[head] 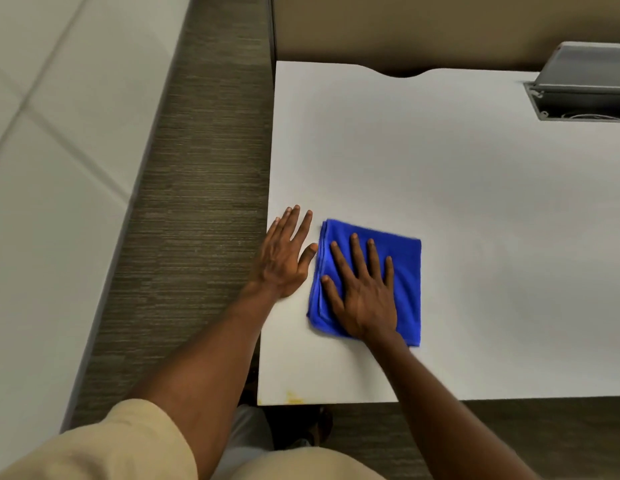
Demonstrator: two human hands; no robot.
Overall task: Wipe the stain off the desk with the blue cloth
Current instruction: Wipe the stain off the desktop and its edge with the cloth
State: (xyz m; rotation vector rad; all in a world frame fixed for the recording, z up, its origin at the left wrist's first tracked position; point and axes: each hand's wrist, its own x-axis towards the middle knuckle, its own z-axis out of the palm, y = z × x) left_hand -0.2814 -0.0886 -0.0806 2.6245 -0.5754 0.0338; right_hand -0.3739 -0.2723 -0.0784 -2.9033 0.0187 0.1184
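Pressing flat with fingers spread, our right hand (pixel 362 292) rests on a folded, fuzzy blue cloth (pixel 405 268) lying near the left end of the smooth white desk (pixel 474 202). Our left hand (pixel 284 252) lies open and flat just beside it. A small yellow stain (pixel 294 397) marks the near left corner.

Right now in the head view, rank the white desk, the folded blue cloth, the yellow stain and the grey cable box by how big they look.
1. White desk, by far the largest.
2. Folded blue cloth.
3. Grey cable box, cut off by the frame edge and farther away, so unsure against the cloth.
4. Yellow stain, smallest.
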